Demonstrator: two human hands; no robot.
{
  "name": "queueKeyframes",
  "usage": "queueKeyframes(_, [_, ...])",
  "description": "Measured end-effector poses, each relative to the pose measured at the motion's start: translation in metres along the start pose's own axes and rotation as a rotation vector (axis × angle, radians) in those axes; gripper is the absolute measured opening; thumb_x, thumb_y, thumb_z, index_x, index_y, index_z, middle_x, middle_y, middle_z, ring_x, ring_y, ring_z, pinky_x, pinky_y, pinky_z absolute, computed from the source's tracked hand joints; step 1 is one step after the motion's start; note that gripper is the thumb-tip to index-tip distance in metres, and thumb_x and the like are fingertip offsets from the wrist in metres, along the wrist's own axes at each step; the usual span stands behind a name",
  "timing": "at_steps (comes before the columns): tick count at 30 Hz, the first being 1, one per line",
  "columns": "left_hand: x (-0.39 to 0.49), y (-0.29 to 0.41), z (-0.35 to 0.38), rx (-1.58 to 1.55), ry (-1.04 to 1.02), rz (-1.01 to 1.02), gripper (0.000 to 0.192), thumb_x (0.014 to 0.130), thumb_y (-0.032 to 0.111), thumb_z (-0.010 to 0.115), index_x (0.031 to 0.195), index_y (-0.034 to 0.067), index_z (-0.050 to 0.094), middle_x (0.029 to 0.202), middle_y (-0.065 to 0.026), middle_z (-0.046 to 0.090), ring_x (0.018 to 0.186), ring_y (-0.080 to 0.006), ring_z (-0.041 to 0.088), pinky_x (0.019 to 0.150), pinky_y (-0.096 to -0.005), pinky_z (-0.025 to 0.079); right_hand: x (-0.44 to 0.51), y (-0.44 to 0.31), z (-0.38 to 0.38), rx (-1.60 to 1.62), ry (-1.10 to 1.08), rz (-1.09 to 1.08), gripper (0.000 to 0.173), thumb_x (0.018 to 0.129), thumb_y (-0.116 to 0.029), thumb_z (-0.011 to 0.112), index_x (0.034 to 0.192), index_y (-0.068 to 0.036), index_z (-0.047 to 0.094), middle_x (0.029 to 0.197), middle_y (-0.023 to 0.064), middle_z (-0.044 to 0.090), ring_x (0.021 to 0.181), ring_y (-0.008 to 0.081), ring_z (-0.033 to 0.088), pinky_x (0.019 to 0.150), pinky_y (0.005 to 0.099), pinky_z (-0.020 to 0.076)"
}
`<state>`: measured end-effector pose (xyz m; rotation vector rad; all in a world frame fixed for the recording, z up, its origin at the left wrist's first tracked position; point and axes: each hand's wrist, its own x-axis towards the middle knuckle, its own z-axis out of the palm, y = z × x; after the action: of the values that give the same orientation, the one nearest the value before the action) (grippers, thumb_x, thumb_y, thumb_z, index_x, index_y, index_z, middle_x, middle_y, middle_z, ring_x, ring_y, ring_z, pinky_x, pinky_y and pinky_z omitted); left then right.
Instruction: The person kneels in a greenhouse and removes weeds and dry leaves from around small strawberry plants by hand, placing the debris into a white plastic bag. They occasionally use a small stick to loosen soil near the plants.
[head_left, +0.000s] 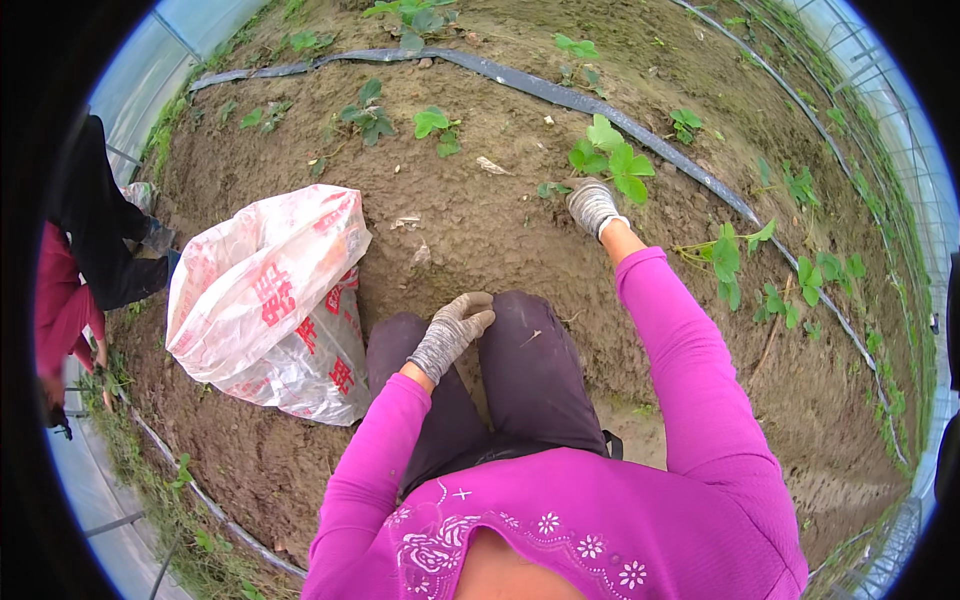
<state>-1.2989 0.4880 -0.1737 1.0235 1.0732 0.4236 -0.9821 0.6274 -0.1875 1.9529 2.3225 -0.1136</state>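
My right hand (590, 204), in a grey knitted glove, reaches to the soil at the base of a leafy green plant (616, 159), its fingertips partly hidden against the ground; whether it grips a stem cannot be told. My left hand (454, 330), gloved the same way, rests near my left knee with its fingers curled and apart, holding nothing. To the left of my knees stands a large white woven plastic sack (262, 292) with red printing, its mouth open. A small dark-leaved plant (553, 190) lies just left of my right hand.
A flat drip irrigation tape (525, 81) curves across the soil bed beyond my hands. More small plants (367, 118) grow along it. At the far left another person (101, 232) bends over the ground. Plastic greenhouse walls (892, 97) and metal hoops stand at the edges.
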Motion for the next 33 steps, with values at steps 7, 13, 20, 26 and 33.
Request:
queueKeyframes(7, [-0.017,0.006,-0.007,-0.054,0.062,0.033,0.048,0.084,0.015,0.068,0.127,0.004,0.049,0.115,-0.0119,0.058,0.101,-0.0164,0.056,0.083,-0.0286,0.047,-0.028,-0.033,-0.003,0.380,0.173,0.354,0.026,0.082,-0.022,0.055,0.100,-0.008,0.067,0.093,0.0196,0.066,0.088,0.0369,0.063,0.076,0.0439,0.0501])
queueKeyframes(13, [0.019,0.038,0.044,-0.225,0.056,0.326,0.082,0.080,0.021,0.074,0.145,0.011,0.024,0.138,-0.0180,0.038,0.121,-0.0244,0.045,0.098,-0.0376,0.042,-0.109,-0.125,-0.042,0.760,0.394,0.212,0.027,0.081,-0.014,0.058,0.108,-0.011,0.061,0.096,0.0177,0.064,0.088,0.0356,0.062,0.075,0.0408,0.0496])
queueKeyframes(20, [0.073,0.055,0.066,-0.723,0.184,0.046,0.011,0.091,0.014,0.058,0.102,0.009,0.057,0.080,-0.0020,0.061,0.063,-0.0148,0.058,0.054,-0.0284,0.051,-0.138,-0.128,-0.082,1.425,-0.049,0.255,0.042,0.083,-0.014,0.061,0.124,-0.007,0.052,0.091,0.0157,0.065,0.059,0.0173,0.059,0.056,0.0299,0.0484])
queueKeyframes(26, [0.110,0.080,0.089,-0.297,0.194,0.050,0.010,0.090,0.016,0.060,0.098,0.010,0.058,0.075,0.0000,0.059,0.054,-0.0068,0.051,0.040,-0.0198,0.039,-0.129,-0.023,-0.053,1.311,0.276,0.658,0.025,0.089,-0.021,0.056,0.106,-0.002,0.062,0.066,0.0058,0.063,0.051,0.0119,0.053,0.047,0.0302,0.0429])
queueKeyframes(33, [0.194,0.091,0.114,0.252,0.384,0.284,0.029,0.082,0.018,0.066,0.109,0.007,0.062,0.079,-0.0044,0.067,0.070,-0.0145,0.060,0.069,-0.0291,0.048,-0.053,0.050,0.000,0.269,0.389,0.319,0.023,0.087,-0.028,0.054,0.090,-0.009,0.066,0.076,0.0180,0.064,0.063,0.0363,0.059,0.056,0.0446,0.0463])
